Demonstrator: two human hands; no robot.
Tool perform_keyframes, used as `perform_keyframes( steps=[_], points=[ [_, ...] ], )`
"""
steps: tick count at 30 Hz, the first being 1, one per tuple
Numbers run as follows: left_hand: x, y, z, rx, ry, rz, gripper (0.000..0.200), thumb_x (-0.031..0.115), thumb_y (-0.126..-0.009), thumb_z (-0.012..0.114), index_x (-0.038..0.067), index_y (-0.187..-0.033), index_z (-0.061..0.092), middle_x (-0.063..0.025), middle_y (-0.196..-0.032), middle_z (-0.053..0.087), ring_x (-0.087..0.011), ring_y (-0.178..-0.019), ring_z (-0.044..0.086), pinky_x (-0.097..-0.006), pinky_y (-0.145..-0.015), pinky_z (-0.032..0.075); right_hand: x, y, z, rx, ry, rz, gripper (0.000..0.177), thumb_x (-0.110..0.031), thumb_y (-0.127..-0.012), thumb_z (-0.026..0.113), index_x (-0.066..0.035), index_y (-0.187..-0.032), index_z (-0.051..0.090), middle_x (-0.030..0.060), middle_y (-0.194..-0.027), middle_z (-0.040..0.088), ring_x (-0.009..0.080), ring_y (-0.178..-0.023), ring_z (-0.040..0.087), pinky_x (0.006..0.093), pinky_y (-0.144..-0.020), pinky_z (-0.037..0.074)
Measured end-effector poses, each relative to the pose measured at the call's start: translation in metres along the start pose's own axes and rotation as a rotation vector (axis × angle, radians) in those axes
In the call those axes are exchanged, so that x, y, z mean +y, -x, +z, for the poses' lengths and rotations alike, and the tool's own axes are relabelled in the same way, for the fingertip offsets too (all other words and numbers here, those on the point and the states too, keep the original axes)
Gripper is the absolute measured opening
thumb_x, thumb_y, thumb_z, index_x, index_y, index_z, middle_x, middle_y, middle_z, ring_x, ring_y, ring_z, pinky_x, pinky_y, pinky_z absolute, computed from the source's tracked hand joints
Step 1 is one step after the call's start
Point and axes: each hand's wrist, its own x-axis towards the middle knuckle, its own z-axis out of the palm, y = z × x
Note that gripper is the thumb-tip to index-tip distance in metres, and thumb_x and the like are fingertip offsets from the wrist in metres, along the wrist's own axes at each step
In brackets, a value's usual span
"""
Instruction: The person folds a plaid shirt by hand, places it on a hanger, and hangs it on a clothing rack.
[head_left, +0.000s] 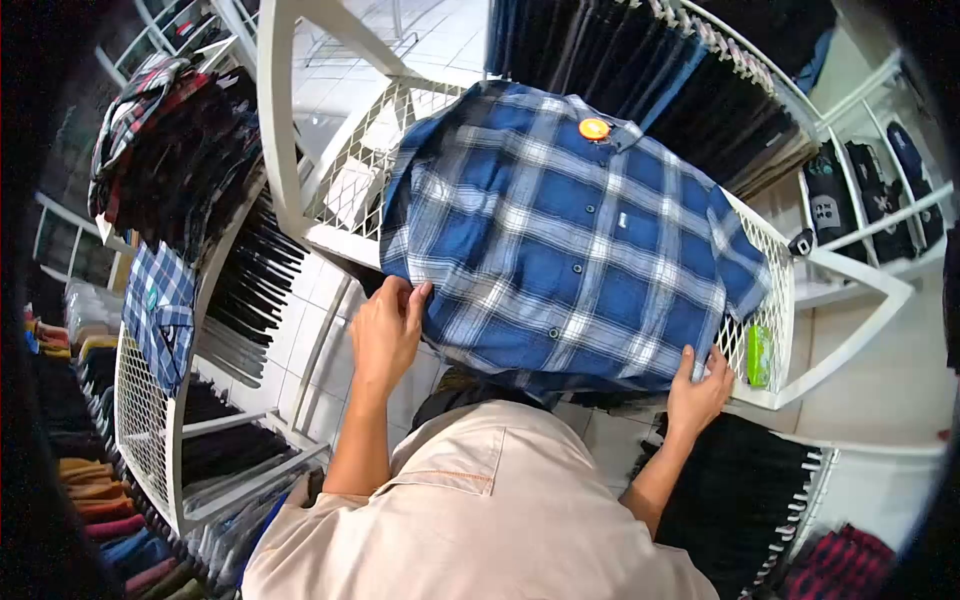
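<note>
A blue and white plaid shirt (590, 235) lies spread, front up, over a white mesh rack shelf (765, 290). Its collar points away from me, with a round orange tag (594, 129) beside it. My left hand (385, 335) pinches the shirt's edge at the near left between thumb and fingers. At the near right corner, my right hand (698, 392) has its thumb on the cloth and its fingers at the edge, holding the hem. Part of the near edge hangs over the shelf front. A small green packet (759, 356) rests on the mesh just right of the shirt.
Dark trousers (600, 65) hang behind the shelf. On the left, a rack carries a pile of plaid shirts (175, 150) and a folded blue plaid shirt (160, 310). Black garments (730, 490) hang low at right. A white frame post (280, 120) rises at the shelf's left.
</note>
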Motion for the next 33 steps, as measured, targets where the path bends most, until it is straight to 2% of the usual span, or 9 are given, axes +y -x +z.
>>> perform_keyframes(
  steps=[4, 7, 11, 16, 19, 22, 28, 31, 33],
  points=[
    [-0.014, -0.008, 0.013, -0.111, 0.486, -0.049, 0.032, 0.024, -0.102, 0.071, 0.001, -0.086, 0.056, 0.0000, -0.064, 0.047, -0.0082, -0.062, 0.041, -0.0290, -0.055, 0.035, 0.016, -0.006, 0.001, -0.088, -0.123, 0.082, 0.032, -0.032, -0.095, 0.076, -0.004, -0.108, 0.069, 0.0140, -0.095, 0.068, 0.0347, -0.095, 0.065, 0.0477, -0.088, 0.050],
    [-0.022, -0.004, 0.014, -0.084, 0.925, -0.092, 0.022, 0.025, -0.106, 0.065, 0.010, -0.092, 0.058, 0.0066, -0.083, 0.054, -0.0036, -0.072, 0.042, -0.0235, -0.062, 0.034, 0.025, -0.011, 0.022, 0.032, -0.183, -0.012, 0.027, -0.028, -0.102, 0.068, -0.001, -0.105, 0.066, 0.0190, -0.087, 0.069, 0.0382, -0.081, 0.064, 0.0483, -0.078, 0.050],
    [-0.034, -0.017, -0.011, -0.174, 1.489, -0.508, 0.022, 0.031, -0.102, 0.070, 0.012, -0.108, 0.063, 0.0080, -0.095, 0.059, -0.0060, -0.080, 0.055, -0.0217, -0.075, 0.045, 0.017, -0.013, 0.010, 0.036, -0.367, 0.143, 0.030, -0.030, -0.107, 0.061, 0.000, -0.113, 0.059, 0.0208, -0.082, 0.065, 0.0377, -0.074, 0.062, 0.0481, -0.072, 0.049],
    [-0.034, -0.031, -0.015, 0.013, 0.539, -0.043, 0.041, 0.029, -0.091, 0.083, 0.004, -0.112, 0.058, -0.0023, -0.104, 0.065, -0.0183, -0.090, 0.064, -0.0332, -0.080, 0.052, 0.017, -0.018, 0.001, -0.088, -0.303, 0.156, 0.029, -0.029, -0.106, 0.062, -0.003, -0.118, 0.057, 0.0169, -0.078, 0.063, 0.0344, -0.071, 0.061, 0.0470, -0.069, 0.047],
    [-0.014, -0.010, -0.026, 0.240, -0.049, -0.038, 0.061, 0.039, -0.083, 0.089, 0.001, -0.121, 0.059, -0.0226, -0.106, 0.067, -0.0400, -0.100, 0.066, -0.0456, -0.087, 0.053, 0.021, -0.015, 0.004, -0.101, -0.321, 0.107, 0.039, -0.031, -0.101, 0.069, -0.007, -0.128, 0.055, 0.0177, -0.078, 0.064, 0.0412, -0.073, 0.064, 0.0527, -0.070, 0.047],
    [-0.005, -0.022, -0.019, 0.145, 0.010, -0.037, 0.066, 0.052, -0.087, 0.081, 0.000, -0.125, 0.065, -0.0260, -0.114, 0.071, -0.0433, -0.106, 0.068, -0.0475, -0.093, 0.053, -0.004, -0.029, -0.014, -0.221, -0.435, 0.224, 0.059, -0.039, -0.095, 0.077, -0.007, -0.140, 0.054, 0.0085, -0.077, 0.059, 0.0272, -0.071, 0.061, 0.0485, -0.070, 0.047],
    [0.003, -0.103, -0.001, -0.179, 0.197, -0.105, 0.074, 0.056, -0.086, 0.082, -0.011, -0.116, 0.070, -0.0220, -0.096, 0.075, -0.0303, -0.094, 0.074, -0.0412, -0.082, 0.056, 0.004, -0.086, 0.036, -0.197, -0.494, 0.151, 0.068, -0.039, -0.093, 0.079, -0.006, -0.146, 0.053, 0.0286, -0.137, 0.063, 0.0416, -0.126, 0.062, 0.0451, -0.107, 0.047],
    [-0.002, -0.149, 0.006, -0.449, 0.565, -0.176, 0.081, 0.052, -0.085, 0.084, -0.020, -0.120, 0.066, -0.0223, -0.097, 0.075, -0.0264, -0.092, 0.074, -0.0340, -0.081, 0.058, 0.004, -0.121, 0.054, -0.234, -0.643, 0.198, 0.064, -0.036, -0.091, 0.081, -0.006, -0.142, 0.058, 0.0271, -0.138, 0.064, 0.0446, -0.130, 0.060, 0.0461, -0.109, 0.047],
    [0.005, -0.162, 0.016, -0.378, 0.594, -0.218, 0.066, 0.042, -0.090, 0.083, -0.015, -0.121, 0.067, -0.0200, -0.103, 0.074, -0.0239, -0.091, 0.073, -0.0323, -0.078, 0.058, -0.010, -0.125, 0.047, -0.123, -0.526, 0.176, 0.053, -0.028, -0.091, 0.080, -0.006, -0.136, 0.063, 0.0237, -0.137, 0.066, 0.0431, -0.128, 0.061, 0.0460, -0.109, 0.047]
  ],
)
